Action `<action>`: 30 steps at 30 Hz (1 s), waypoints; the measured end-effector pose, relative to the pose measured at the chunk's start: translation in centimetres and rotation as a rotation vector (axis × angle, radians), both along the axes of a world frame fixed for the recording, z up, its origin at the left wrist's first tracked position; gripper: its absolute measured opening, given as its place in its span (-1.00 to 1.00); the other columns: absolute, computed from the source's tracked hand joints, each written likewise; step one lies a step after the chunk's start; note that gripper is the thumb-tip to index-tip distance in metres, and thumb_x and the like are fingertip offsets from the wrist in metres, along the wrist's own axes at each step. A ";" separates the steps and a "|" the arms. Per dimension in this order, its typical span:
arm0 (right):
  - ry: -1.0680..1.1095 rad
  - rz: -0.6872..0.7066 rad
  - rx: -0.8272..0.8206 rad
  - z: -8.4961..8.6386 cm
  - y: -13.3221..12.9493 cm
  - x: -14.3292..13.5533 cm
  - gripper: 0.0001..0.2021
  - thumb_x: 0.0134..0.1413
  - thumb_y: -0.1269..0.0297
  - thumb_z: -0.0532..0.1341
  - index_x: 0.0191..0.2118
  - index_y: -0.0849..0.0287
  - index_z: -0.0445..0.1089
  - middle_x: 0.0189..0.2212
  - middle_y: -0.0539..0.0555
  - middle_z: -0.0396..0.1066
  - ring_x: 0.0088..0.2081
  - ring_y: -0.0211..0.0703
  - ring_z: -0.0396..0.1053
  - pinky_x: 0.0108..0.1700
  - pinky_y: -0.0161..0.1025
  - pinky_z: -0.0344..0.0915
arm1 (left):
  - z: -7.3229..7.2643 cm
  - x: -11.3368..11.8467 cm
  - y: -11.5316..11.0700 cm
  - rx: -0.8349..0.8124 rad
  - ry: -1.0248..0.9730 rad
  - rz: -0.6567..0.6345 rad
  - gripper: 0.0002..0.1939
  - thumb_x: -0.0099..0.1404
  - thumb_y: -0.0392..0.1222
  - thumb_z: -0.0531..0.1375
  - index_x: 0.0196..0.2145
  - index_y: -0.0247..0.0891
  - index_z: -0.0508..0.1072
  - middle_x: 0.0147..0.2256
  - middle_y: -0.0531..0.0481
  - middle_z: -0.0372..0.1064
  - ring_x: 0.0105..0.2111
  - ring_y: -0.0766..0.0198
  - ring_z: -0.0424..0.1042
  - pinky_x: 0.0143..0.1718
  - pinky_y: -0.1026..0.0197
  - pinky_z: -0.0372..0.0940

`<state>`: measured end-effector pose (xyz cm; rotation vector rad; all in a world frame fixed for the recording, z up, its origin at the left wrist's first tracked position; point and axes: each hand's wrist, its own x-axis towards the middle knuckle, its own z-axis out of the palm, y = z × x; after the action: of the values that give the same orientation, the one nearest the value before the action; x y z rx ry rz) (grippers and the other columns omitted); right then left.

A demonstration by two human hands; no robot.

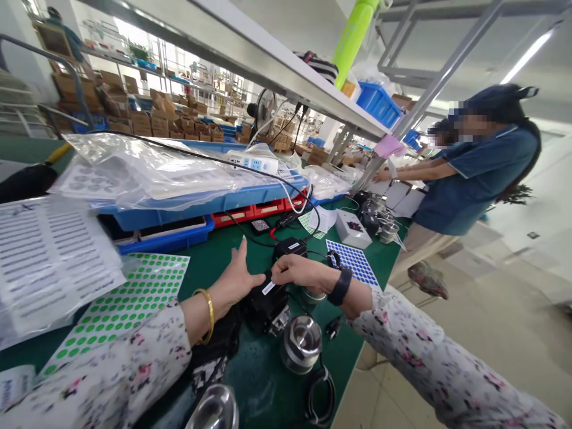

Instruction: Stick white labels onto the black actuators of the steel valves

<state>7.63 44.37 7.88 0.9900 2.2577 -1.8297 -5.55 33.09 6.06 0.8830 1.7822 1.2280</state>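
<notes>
My left hand (236, 279) has its fingers spread, with the thumb against a black boxy device (264, 304) that looks like a motorized valve. My right hand (300, 271) is curled, its fingertips pinched at the end of a small white label (268, 288) on that device; anything between them is hidden. A shiny threaded metal valve body (302, 344) lies below the device. Behind my right hand sits a second black device (289, 246), also labelled. Another metal valve body (215, 410) shows at the bottom edge, near my left sleeve.
A sheet of green dots (129, 301) lies left, a sheet of blue dots (354, 262) right. A coiled black cable (320, 396) rests near the table edge. Blue trays (196, 205), red bins (232, 217) and a white box (353, 229) stand behind. A co-worker (482, 161) stands at right.
</notes>
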 end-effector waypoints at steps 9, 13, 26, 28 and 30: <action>-0.114 -0.008 0.284 -0.7 -0.7 -0.1 -0.92 -0.10 0.45 0.28 -0.54 0.26 0.40 -0.57 -0.05 0.30 -0.46 -0.29 0.20 -0.39 -0.36 0.07 | -0.1 0.4 0.2 -0.135 0.013 -0.043 0.05 0.06 -0.38 0.29 0.31 -0.22 -0.29 0.29 -0.37 -0.59 0.30 -0.03 -0.35 0.26 -0.03 -0.20; -0.143 -0.001 0.317 -0.8 -0.7 -0.1 -0.92 -0.09 0.43 0.29 -0.53 0.27 0.42 -0.56 -0.04 0.33 -0.46 -0.29 0.23 -0.38 -0.36 0.11 | -0.2 0.4 0.5 -0.186 0.060 -0.067 0.08 0.01 -0.42 0.31 0.31 -0.23 -0.28 0.28 -0.40 -0.64 0.29 -0.04 -0.40 0.26 -0.02 -0.21; -0.148 -0.018 0.337 -1.4 -0.6 0.1 -0.96 -0.08 0.45 0.31 -0.49 0.26 0.47 -0.49 -0.01 0.43 -0.38 -0.23 0.33 -0.31 -0.35 0.19 | -0.7 0.3 0.7 -0.206 0.105 -0.081 0.16 -0.11 -0.39 0.36 0.31 -0.23 -0.23 0.29 -0.40 -0.59 0.30 -0.06 -0.38 0.26 -0.02 -0.22; -0.147 -0.011 0.350 -1.4 -0.5 0.1 -0.96 -0.08 0.44 0.31 -0.48 0.25 0.47 -0.49 -0.01 0.43 -0.37 -0.22 0.34 -0.30 -0.36 0.18 | -0.6 0.3 0.7 -0.218 0.112 -0.086 0.15 -0.09 -0.38 0.36 0.31 -0.24 -0.23 0.29 -0.41 -0.60 0.30 -0.05 -0.39 0.26 -0.01 -0.22; -0.150 -0.003 0.359 -1.4 -0.5 0.1 -0.96 -0.07 0.44 0.31 -0.48 0.25 0.48 -0.49 -0.01 0.43 -0.37 -0.22 0.34 -0.29 -0.36 0.18 | -0.5 0.4 0.7 -0.234 0.124 -0.100 0.12 -0.06 -0.36 0.35 0.31 -0.26 -0.25 0.29 -0.42 -0.61 0.30 -0.04 -0.41 0.26 -0.01 -0.23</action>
<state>7.69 43.88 6.49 1.1334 2.5385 -1.3218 -5.19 33.81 5.58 0.9162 1.9095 0.8967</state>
